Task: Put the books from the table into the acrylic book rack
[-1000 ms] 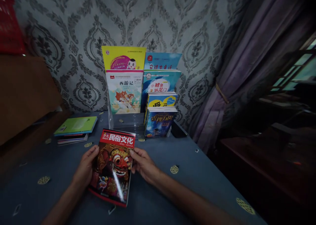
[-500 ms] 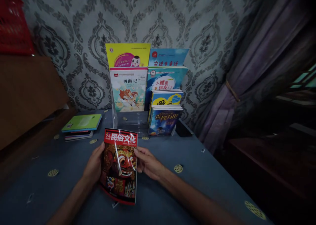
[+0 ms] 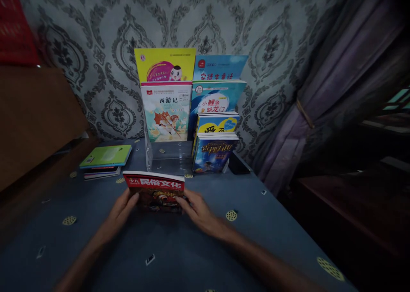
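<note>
A red-and-dark book (image 3: pixel 156 194) with a mask on its cover is held between both hands, above the table in front of a display rack. It is tilted, so its cover looks foreshortened and its top page edge shows. My left hand (image 3: pixel 121 207) grips its left side, thumb on the cover. On the right side my right hand (image 3: pixel 197 210) pinches it the same way, with its other fingers partly behind the book. Beyond stands the clear rack (image 3: pixel 171 157) with a white book (image 3: pixel 168 119) and a yellow book (image 3: pixel 166 65) in its left column.
The rack's right column holds a dark blue book (image 3: pixel 214 154), a yellow-and-blue book (image 3: pixel 218 124) and light blue books (image 3: pixel 221 95). A stack topped by a green book (image 3: pixel 107 156) lies left. A black flat object (image 3: pixel 238 164) lies right of the rack. A purple curtain (image 3: pixel 288 121) hangs right.
The book has tipped from nearly facing me to a steep tilt, its top edge now toward me. Both hands turned with it and moved slightly apart. The view has shifted a little.
</note>
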{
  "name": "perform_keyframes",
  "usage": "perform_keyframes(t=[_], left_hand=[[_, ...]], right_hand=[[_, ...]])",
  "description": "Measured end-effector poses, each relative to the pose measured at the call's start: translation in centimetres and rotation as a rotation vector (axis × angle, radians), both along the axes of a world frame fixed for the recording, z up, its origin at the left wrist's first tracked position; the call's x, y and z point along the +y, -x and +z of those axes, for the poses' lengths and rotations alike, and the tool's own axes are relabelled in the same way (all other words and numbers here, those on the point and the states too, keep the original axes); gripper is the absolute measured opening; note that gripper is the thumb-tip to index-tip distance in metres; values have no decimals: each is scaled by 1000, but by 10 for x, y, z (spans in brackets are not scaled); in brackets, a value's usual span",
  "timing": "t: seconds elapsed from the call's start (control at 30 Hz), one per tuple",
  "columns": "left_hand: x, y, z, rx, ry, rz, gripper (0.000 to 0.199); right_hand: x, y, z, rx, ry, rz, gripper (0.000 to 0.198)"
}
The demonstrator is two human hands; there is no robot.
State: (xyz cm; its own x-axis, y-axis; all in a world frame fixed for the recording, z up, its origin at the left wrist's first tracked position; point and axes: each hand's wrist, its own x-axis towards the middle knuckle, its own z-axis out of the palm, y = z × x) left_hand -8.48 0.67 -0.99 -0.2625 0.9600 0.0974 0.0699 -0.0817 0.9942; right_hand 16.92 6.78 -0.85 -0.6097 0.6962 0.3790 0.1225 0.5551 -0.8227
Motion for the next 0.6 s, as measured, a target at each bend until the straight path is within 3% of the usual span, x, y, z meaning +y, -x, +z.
perform_keyframes(t=[0.13,0.37,0.5,0.6], left_hand=[[-6,10,5,257,-14,-62,38],[1,20,31,836,-118,-176,37],[19,13,62,959,-221,-93,41],[42,8,96,1023,-319,-12,41]], right_hand=[[-1,-3,-9,-58,-15,-15,34],[11,2,9,-31,-122,-32,27],[38,6,29,-28,-211,-138,25],[67,10,59,35,-291,-172,27]])
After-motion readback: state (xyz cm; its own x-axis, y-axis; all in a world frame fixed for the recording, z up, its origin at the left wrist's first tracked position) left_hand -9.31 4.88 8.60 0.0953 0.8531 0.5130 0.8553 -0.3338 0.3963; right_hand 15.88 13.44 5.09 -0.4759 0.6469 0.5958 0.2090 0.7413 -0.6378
